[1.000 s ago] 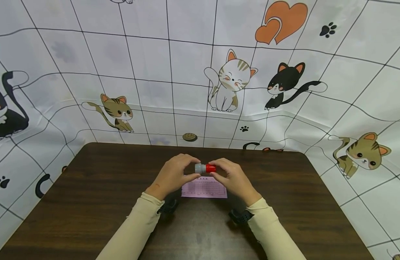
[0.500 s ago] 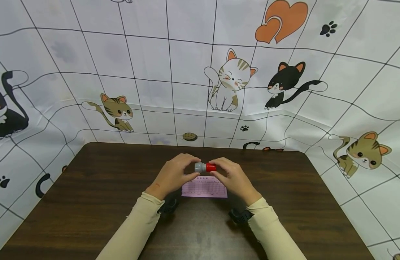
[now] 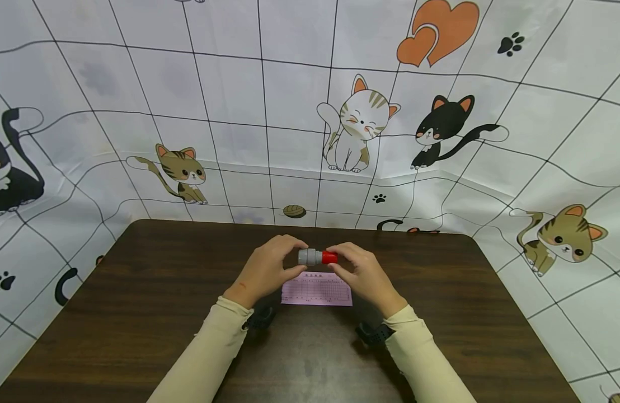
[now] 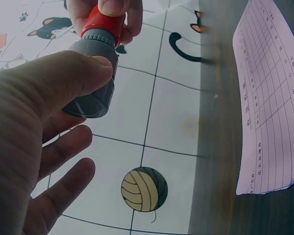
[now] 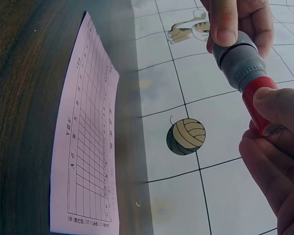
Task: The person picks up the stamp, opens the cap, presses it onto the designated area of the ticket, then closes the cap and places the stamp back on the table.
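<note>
Left hand (image 3: 268,267) and right hand (image 3: 366,274) slightly farther apart, grey-and-red tube (image 3: 317,257) between them, left pinching grey end (image 3: 305,257), right red end (image 3: 329,257)

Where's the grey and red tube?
In the head view's middle, the grey-and-red tube is held between the left hand, at its grey end, and the right hand, at its red end; the pink paper slip shows below.

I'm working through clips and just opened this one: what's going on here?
A person's left hand pinches the gray part of a small tube, while the right hand pinches the red part. The two parts meet end to end, held above the table; whether they are locked together I can't tell. A pink slip lies on the table, with neither hand holding it.
</note>
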`<state>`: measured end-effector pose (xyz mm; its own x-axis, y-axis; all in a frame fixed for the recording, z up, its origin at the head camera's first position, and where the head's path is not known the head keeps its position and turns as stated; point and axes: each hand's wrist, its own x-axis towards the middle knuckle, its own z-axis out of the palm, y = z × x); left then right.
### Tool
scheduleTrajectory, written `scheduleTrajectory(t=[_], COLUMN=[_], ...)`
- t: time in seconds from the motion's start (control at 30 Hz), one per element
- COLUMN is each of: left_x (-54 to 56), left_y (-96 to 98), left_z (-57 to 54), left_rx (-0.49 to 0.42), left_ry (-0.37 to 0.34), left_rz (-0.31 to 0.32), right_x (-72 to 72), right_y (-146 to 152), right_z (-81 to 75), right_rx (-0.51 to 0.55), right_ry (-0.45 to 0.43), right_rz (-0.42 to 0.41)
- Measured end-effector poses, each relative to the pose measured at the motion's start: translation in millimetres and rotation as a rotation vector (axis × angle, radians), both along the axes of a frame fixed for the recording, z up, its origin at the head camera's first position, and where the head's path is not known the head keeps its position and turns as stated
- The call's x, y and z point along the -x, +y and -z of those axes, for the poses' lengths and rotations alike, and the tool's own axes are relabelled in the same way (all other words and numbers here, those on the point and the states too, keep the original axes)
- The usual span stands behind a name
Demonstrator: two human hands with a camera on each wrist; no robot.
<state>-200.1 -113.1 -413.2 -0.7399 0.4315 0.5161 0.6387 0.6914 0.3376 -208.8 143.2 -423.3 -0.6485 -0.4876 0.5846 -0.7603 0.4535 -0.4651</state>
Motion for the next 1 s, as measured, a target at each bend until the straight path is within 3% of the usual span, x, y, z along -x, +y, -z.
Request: scheduleTrajectory(t=[0.4, 1.0], left_x=[0.9, 2.3], left_y=[-0.1, -2.8], left_z=[-2.8, 1.3], left_rx=[-0.020, -0.053], left_ry=[-0.018, -0.127], left_rz=[-0.011, -0.093], right_x=[2.8, 6.5], right_y=[4.6, 5.2], right_z=[-2.9, 3.2], right_rx=[-0.012, 0.054], right_ry=[0.028, 0.032], right_rz=[0.041, 0.122])
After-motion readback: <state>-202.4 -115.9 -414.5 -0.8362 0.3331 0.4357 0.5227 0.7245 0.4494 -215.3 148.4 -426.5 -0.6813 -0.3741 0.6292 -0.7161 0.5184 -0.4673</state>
